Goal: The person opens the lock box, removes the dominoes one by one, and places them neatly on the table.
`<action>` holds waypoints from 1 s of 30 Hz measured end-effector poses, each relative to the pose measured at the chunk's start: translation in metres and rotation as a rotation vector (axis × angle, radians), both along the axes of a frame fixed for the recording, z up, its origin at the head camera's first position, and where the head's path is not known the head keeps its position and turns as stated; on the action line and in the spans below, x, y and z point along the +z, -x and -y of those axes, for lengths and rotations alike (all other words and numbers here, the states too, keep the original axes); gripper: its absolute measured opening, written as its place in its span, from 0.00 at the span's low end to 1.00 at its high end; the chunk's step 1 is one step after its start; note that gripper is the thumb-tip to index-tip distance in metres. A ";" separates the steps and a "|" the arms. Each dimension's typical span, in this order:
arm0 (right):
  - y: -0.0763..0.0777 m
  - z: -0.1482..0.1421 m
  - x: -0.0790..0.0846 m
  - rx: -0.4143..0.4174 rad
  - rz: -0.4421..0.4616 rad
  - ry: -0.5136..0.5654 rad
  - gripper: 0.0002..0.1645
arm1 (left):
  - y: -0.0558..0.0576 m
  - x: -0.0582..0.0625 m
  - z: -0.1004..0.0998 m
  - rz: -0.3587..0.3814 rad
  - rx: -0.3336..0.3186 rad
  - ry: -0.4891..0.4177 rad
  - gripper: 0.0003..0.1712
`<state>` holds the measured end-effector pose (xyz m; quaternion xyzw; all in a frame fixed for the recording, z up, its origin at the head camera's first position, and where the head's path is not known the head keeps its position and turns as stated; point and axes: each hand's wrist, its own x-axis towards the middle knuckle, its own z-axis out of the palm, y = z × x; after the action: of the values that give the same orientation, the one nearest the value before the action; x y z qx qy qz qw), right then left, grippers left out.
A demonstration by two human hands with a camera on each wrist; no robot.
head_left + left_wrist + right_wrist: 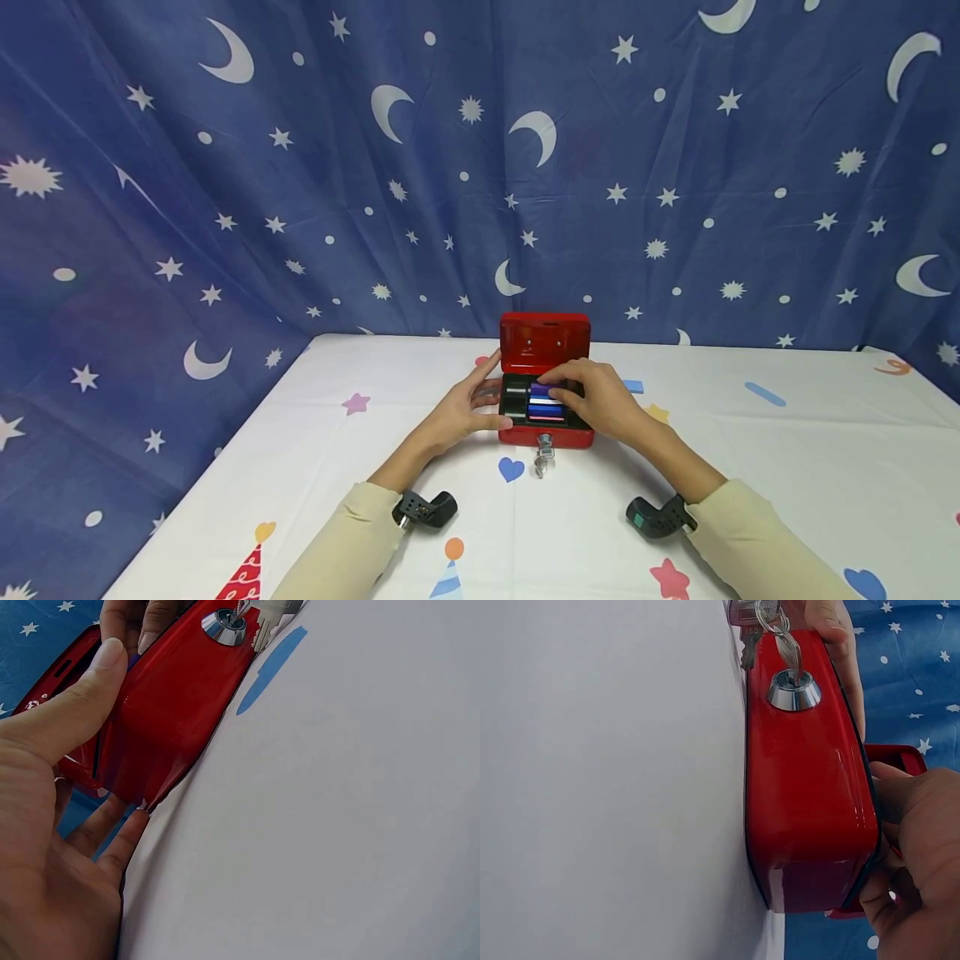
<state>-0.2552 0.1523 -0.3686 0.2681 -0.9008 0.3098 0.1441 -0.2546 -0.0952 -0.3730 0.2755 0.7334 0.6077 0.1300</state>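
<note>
A red metal cash box (570, 437) stands on the table, its lid (517, 342) raised at the back. Inside is a black tray (515, 407) with compartments. Blue bar-like pieces (546, 412) lie side by side in the tray, with a purple bar (538, 389) behind them; their exact kind is too small to tell. My left hand (453, 414) holds the box's left end, thumb at the front rim and fingers along the side. Over the tray, my right hand (603, 402) pinches the purple bar between thumb and fingers. Keys (789, 649) hang from the front lock (793, 691).
A white tablecloth (780, 467) with printed hearts, stars and party hats covers the table. Behind it hangs a blue curtain (450, 200) with moons and stars. A black camera band sits on each wrist.
</note>
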 end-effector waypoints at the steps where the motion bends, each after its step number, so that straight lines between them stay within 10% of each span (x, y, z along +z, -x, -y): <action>1: 0.000 0.000 0.000 0.001 -0.002 0.003 0.16 | 0.000 0.000 0.000 -0.001 0.002 0.001 0.56; 30: 0.001 -0.002 0.006 0.012 -0.043 0.047 0.15 | 0.002 -0.001 0.000 0.009 -0.007 -0.012 0.57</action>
<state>-0.2562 0.1544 -0.3625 0.2765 -0.8883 0.3261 0.1680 -0.2562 -0.0950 -0.3741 0.2762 0.7283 0.6127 0.1340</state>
